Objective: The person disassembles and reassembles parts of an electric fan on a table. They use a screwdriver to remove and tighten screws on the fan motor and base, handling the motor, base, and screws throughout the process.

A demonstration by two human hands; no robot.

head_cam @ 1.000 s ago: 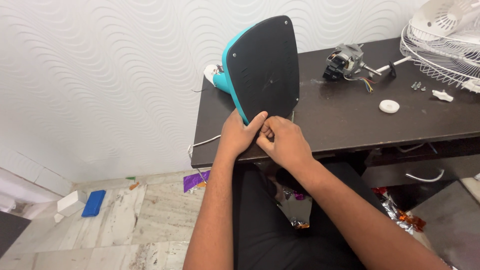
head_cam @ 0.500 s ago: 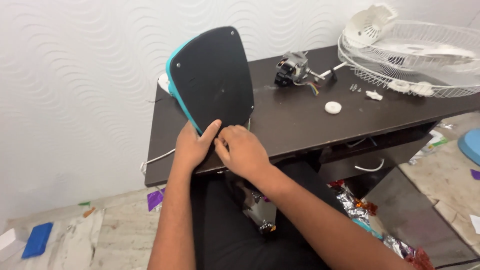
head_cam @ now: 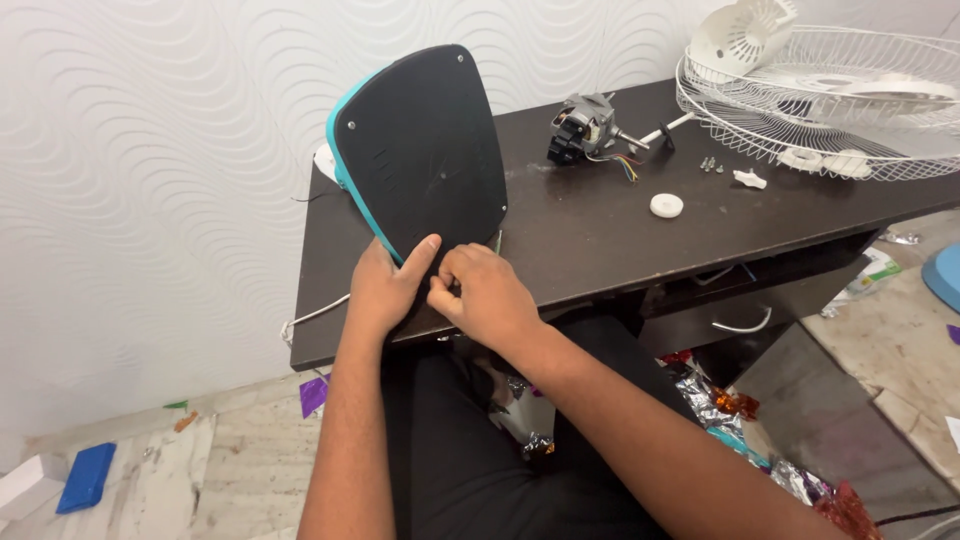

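Note:
A clothes iron (head_cam: 425, 150) with a black soleplate and teal body stands upright on its heel at the left part of a dark brown table (head_cam: 600, 240). My left hand (head_cam: 385, 285) grips the lower left edge of the iron, thumb lying on the black plate. My right hand (head_cam: 485, 295) has its fingers pinched together at the plate's bottom edge, touching it; what the fingertips hold is hidden.
On the table lie a small electric motor (head_cam: 585, 125) with coloured wires, a white round cap (head_cam: 666, 205), small white parts (head_cam: 748, 178), and a white wire fan guard (head_cam: 840, 85) at the right. Foil scraps and a blue block (head_cam: 85, 478) litter the floor.
The view has swung left and closer, bringing the fan guard into sight. Both hands stay at the iron's bottom edge with the same grip.

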